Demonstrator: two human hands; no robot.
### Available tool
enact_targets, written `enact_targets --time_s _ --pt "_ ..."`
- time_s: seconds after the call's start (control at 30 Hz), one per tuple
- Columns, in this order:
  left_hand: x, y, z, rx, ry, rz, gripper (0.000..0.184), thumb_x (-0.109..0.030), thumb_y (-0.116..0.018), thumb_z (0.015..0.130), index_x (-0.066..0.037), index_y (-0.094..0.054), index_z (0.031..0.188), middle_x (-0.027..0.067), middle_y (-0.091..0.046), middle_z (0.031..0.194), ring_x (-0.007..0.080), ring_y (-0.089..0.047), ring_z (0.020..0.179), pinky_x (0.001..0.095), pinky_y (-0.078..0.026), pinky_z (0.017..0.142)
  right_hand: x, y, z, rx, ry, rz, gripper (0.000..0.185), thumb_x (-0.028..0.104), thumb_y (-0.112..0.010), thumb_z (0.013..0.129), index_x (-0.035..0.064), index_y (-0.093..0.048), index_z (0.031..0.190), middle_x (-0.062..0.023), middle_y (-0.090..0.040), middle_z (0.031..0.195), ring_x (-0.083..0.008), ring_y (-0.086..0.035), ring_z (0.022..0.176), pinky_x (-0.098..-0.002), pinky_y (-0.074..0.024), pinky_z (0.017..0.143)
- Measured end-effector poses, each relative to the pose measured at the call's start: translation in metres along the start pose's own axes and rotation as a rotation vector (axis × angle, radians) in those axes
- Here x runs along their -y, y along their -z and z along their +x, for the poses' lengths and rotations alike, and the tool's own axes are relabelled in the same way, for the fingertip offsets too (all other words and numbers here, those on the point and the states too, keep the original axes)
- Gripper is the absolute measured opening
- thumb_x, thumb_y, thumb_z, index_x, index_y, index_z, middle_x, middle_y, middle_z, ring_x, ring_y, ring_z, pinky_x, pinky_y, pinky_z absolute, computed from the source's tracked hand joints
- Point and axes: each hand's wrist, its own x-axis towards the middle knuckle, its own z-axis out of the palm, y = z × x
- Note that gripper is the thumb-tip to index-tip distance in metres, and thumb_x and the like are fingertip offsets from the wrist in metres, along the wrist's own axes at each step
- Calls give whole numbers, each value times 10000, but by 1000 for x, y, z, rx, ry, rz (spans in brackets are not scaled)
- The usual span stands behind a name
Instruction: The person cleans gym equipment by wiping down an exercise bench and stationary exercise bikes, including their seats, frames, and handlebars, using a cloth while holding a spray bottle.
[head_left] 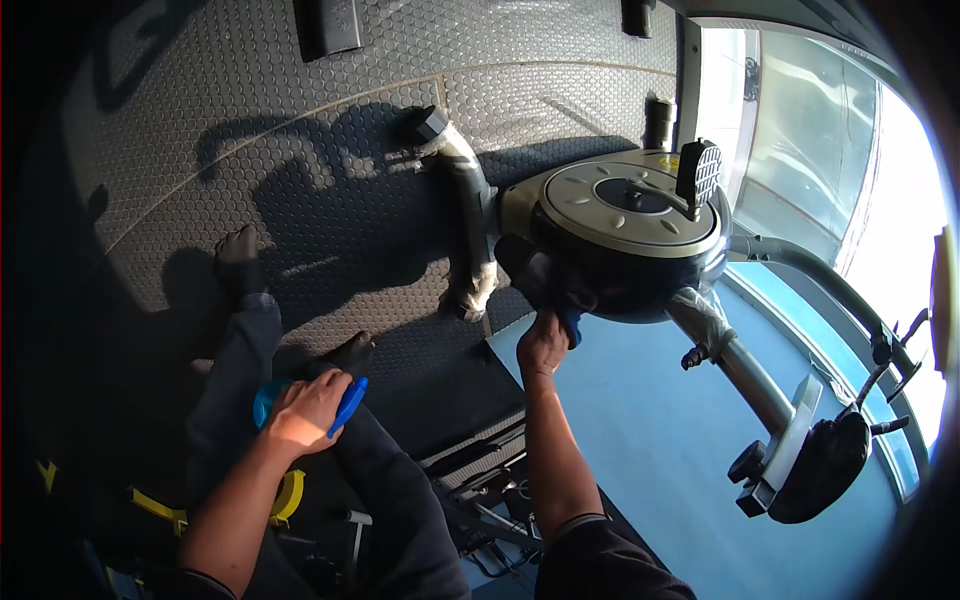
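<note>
My left hand (305, 412) is wrapped round a blue spray bottle (348, 405), held over my legs. My right hand (545, 345) reaches to the underside of an exercise bike (635, 210) and grips a dark blue cloth (571, 325) against its shaded lower housing; the fingers are partly hidden. The bike has a round beige cover and a black pedal (697, 175). Its foot bar (466, 205), with torn wrapping at both ends, lies left of the housing.
Textured dark mats (530, 100) and a light blue floor (640, 420) lie beneath. The bike's post and handlebar (800, 265) extend right, near a window (810, 130). Metal parts (500, 515) and yellow pieces (288, 497) are at the bottom. My feet (238, 262) are on the left.
</note>
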Motion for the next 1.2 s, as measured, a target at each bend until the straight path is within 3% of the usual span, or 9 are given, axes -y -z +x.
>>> enact_targets --time_s 0.13,0.27,0.33,0.47,0.57,0.87,0.93,1.0,1.2 --pt "-40 12 -56 -41 -7 -47 616 -122 -687 733 -49 -445 1295 151 -492 1350 355 -528 1212 475 -402 1032 64 2 -101 399 -928 530 344 259 -510 985 -48 -662 1010 -148 -684 831 -210 -613 765 -358 -493 746" --pt "-70 20 -127 -344 -209 -210 547 -160 -678 723 -2 -496 1215 227 -594 1136 427 -592 1050 445 -503 873 145 83 -155 777 -970 1272 371 301 -526 982 -44 -662 990 -65 -681 883 -192 -635 806 -334 -499 720" --pt "-104 49 -166 -278 -157 -228 541 -154 -699 742 -4 -486 1216 233 -579 1176 437 -582 1054 470 -492 884 162 132 -157 939 -852 1512 356 280 -558 952 -48 -638 1064 -114 -693 957 -200 -649 885 -331 -510 777" --pt "-138 80 -224 -319 -173 -64 585 -208 -727 729 -13 -488 1226 233 -586 1165 442 -573 1065 478 -479 898 188 296 -93 1027 -24 519 607 279 -755 716 35 -563 1237 -199 -658 1149 -354 -622 1105 -429 -517 926" --pt "-164 111 -256 -331 -183 8 605 -241 -712 743 -31 -485 1263 229 -591 1175 432 -567 1095 476 -471 920 176 319 -67 853 129 408 317 196 -658 753 48 -637 1033 -171 -700 1018 -330 -681 971 -430 -556 812" --pt "-290 175 -238 -331 -439 256 593 -281 -741 745 -46 -519 1242 191 -626 978 352 -641 877 420 -502 781 86 551 -21 376 -47 1039 372 81 -554 753 12 -504 1115 -304 -634 945 -492 -583 951 -517 -476 831" --pt "-331 184 -225 -305 -413 286 610 -298 -751 746 -47 -517 1251 196 -621 1011 360 -632 906 424 -496 804 55 561 -22 213 17 1207 404 40 -538 761 21 -527 1164 -294 -640 952 -446 -617 950 -451 -492 844" --pt "-365 188 -206 -286 -437 283 614 -306 -757 747 -47 -515 1249 195 -615 1041 360 -625 926 420 -494 818 21 598 -18 186 -28 1543 379 -69 -488 777 -6 -555 1144 -100 -663 980 -157 -612 925 -306 -485 832" --pt "-415 188 -120 -373 -601 240 611 -257 -718 763 -44 -467 1278 198 -590 1137 406 -590 1038 429 -490 874 -87 645 55 -25 -76 1964 401 -81 -528 820 -5 -559 1213 -49 -633 1073 -101 -595 974 -245 -478 887"
